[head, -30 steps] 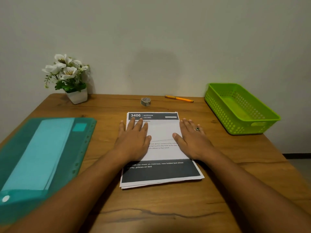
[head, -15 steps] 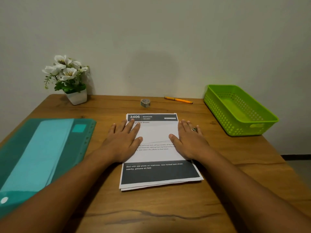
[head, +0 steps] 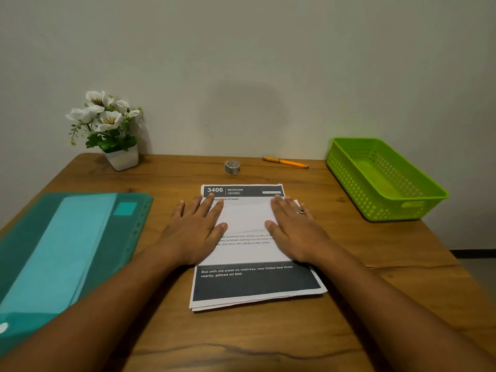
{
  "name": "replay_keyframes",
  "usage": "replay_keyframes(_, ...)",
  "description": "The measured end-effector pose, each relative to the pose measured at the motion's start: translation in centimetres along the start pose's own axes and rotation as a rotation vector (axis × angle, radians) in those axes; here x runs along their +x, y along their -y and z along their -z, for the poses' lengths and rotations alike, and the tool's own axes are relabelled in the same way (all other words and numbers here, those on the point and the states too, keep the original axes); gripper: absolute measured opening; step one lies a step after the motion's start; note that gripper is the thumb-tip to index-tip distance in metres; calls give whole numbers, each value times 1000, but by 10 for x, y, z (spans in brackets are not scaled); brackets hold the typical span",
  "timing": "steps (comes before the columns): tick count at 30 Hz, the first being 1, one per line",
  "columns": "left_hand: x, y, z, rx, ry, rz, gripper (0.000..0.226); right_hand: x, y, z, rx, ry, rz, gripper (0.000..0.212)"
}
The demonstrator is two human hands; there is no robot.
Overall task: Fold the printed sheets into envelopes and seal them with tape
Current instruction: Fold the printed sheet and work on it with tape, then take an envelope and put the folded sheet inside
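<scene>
Resting L hand, R hand flat on sheets mkd "3406 BEDROOM".

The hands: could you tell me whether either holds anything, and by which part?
Nothing is held: the left hand and right hand lie flat on the top sheet.

A single wide-angle view from a camera worn on my head, facing forward and tilted down across a wooden table. My left forearm and right forearm reach in from the bottom corners, close to the lens. The stack of printed sheets sits mid-frame, near. A plain wall beyond the table's far edge fills the upper half.
</scene>
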State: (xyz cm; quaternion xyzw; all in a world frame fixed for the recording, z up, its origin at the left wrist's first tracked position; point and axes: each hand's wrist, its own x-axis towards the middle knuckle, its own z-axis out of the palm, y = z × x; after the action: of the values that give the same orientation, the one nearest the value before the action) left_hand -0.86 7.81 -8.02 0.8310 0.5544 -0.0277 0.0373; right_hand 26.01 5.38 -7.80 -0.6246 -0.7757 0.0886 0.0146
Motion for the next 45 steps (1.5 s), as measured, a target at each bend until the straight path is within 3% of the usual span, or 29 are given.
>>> replay_keyframes(15,-15,7,31,-113,90,-18,62,-3,-2,29,-84,105,-95,69)
replay_keyframes(24,-98,88,67,-292,-63,128,51,0,136,53,94,-67,257,52)
replay_keyframes(30,-182,145,69,-345,-71,262,41,-2,240,35,157,13,503,38)
replay_keyframes(33,-219,163,63,-393,-40,320,29,-7,279,25,157,54,588,47)
replay_keyframes(36,-240,172,56,-404,-32,356,18,-8,306,17,144,97,647,45)
replay_keyframes(40,-248,173,54,-478,-32,364,27,-5,316,6,113,144,655,32)
replay_keyframes(45,-251,180,58,-614,5,346,32,-4,314,2,116,118,679,31)
